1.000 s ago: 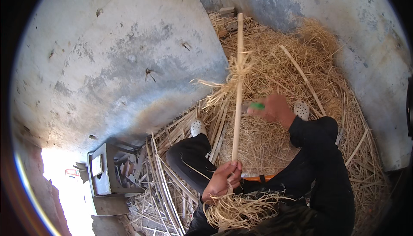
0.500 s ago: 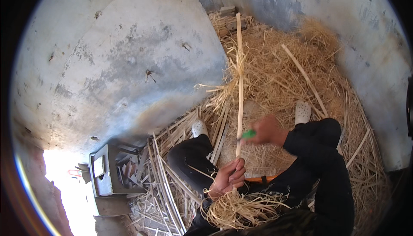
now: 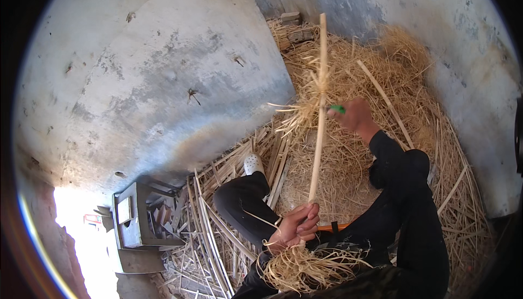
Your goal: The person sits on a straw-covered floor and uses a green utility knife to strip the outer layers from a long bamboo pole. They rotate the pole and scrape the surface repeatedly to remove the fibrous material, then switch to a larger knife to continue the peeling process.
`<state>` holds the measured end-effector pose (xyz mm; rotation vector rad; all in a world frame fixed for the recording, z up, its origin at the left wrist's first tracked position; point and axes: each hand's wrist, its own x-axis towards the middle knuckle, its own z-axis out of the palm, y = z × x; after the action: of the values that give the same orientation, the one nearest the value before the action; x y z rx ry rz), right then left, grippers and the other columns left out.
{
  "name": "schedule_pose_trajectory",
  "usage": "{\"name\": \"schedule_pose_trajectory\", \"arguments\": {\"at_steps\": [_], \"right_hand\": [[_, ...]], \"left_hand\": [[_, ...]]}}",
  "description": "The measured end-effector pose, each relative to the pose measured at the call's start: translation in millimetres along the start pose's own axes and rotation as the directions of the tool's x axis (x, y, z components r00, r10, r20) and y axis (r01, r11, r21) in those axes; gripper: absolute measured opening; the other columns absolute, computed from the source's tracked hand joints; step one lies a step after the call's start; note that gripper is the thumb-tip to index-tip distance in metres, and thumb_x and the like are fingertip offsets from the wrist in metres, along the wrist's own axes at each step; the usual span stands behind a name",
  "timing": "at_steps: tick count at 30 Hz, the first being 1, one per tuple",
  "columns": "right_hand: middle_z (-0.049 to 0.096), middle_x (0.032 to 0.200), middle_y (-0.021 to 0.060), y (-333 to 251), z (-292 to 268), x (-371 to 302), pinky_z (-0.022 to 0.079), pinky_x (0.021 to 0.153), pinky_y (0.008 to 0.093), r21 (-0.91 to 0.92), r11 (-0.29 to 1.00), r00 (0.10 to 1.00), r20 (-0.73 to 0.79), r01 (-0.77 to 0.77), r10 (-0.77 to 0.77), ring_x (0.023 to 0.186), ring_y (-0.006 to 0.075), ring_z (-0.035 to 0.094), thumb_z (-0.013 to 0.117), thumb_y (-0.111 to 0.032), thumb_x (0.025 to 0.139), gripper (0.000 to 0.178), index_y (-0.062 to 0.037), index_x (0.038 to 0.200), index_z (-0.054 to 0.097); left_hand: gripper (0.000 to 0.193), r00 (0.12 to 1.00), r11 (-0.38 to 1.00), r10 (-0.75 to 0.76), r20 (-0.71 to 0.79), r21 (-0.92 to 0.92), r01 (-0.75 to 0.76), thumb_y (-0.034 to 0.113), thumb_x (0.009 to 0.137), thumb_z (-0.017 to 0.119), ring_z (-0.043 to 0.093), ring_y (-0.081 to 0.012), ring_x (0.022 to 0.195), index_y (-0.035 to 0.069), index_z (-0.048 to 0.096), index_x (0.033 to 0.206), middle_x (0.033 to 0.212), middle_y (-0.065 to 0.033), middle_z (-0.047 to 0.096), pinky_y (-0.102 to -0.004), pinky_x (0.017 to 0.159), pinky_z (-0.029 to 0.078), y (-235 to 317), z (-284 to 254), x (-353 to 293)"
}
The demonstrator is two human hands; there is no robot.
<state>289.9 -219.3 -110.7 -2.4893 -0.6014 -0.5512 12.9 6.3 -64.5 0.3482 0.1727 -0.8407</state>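
Observation:
A long pale strip of split wood or bamboo [image 3: 317, 154] runs from my lap away toward the far wall. Around its near end my left hand [image 3: 295, 226] is closed, just above a bunch of curly shavings [image 3: 310, 269] in my lap. My right hand [image 3: 355, 116] is stretched forward, closed on a green-handled knife [image 3: 338, 109] whose blade meets the strip, though the blade itself is barely visible. Right at that spot, a cluster of thin peeled curls [image 3: 309, 103] sticks out from the strip's left side.
A deep heap of shavings [image 3: 389, 73] covers the floor ahead and to the right, with a loose strip [image 3: 385, 104] on it. Several long strips [image 3: 211, 239] lie at the left beside a grey box-like wooden piece [image 3: 131, 217]. Bare plaster walls [image 3: 163, 70] close in.
My right hand has moved forward along the strip with the green-handled knife, away from my left hand. The strip's far end has swung a little to the right.

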Motion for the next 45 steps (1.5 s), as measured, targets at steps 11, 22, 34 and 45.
{"name": "schedule_pose_trajectory", "arguments": {"at_steps": [11, 22, 34, 45], "right_hand": [[0.029, 0.041, -0.0007, -54, -20, 1, 0.029, 0.034, 0.0319, 0.554, 0.415, 0.647, 0.753, -0.722, 0.121, 0.033, 0.0118, 0.031, 0.032, -0.079, 0.083, 0.078, -0.0091, 0.049, 0.041], [0.043, 0.04, 0.0047, -83, -8, -51, 0.036, 0.037, 0.0357, 0.184, 0.956, 0.963, 0.102, 0.228, -0.249, 0.036, 0.0208, 0.048, 0.056, -0.076, 0.072, 0.065, -0.0143, 0.053, 0.057], [0.037, 0.039, 0.0041, -62, -12, -39, 0.032, 0.037, 0.0368, 0.16, 0.985, 0.978, 0.186, 0.069, -0.098, 0.033, 0.0225, 0.041, 0.053, -0.08, 0.071, 0.068, -0.0148, 0.05, 0.051], [0.035, 0.04, 0.0044, -27, -3, -8, 0.03, 0.038, 0.036, 0.051, 0.998, 0.998, 0.054, 0.028, -0.031, 0.034, 0.0197, 0.037, 0.048, -0.073, 0.081, 0.068, -0.0117, 0.052, 0.054]], "left_hand": [[0.026, 0.881, 0.871, 0.265, -0.392, 0.49, -0.044, 0.027, 0.102, 0.036, 0.03, -0.007, 0.049, 0.007, 0.047, 0.088, 0.057, 0.0037, 0.034, -0.0221, 0.044, 0.028, 6, 15, 1], [0.023, 0.873, 0.879, 0.304, -0.382, 0.465, -0.102, 0.026, 0.102, 0.037, 0.027, -0.007, 0.049, 0.007, 0.046, 0.092, 0.06, 0.0021, 0.035, -0.0215, 0.044, 0.023, 7, 28, -2], [0.023, 0.918, 0.877, 0.24, -0.315, 0.476, -0.066, 0.026, 0.102, 0.038, 0.027, -0.0071, 0.049, 0.007, 0.046, 0.092, 0.058, 0.003, 0.034, -0.0223, 0.045, 0.026, 2, 25, -4], [0.023, 0.934, 0.869, 0.217, -0.284, 0.492, -0.052, 0.027, 0.102, 0.04, 0.027, -0.0069, 0.047, 0.007, 0.046, 0.092, 0.058, 0.0031, 0.034, -0.0218, 0.044, 0.025, -8, 20, -1]]}}
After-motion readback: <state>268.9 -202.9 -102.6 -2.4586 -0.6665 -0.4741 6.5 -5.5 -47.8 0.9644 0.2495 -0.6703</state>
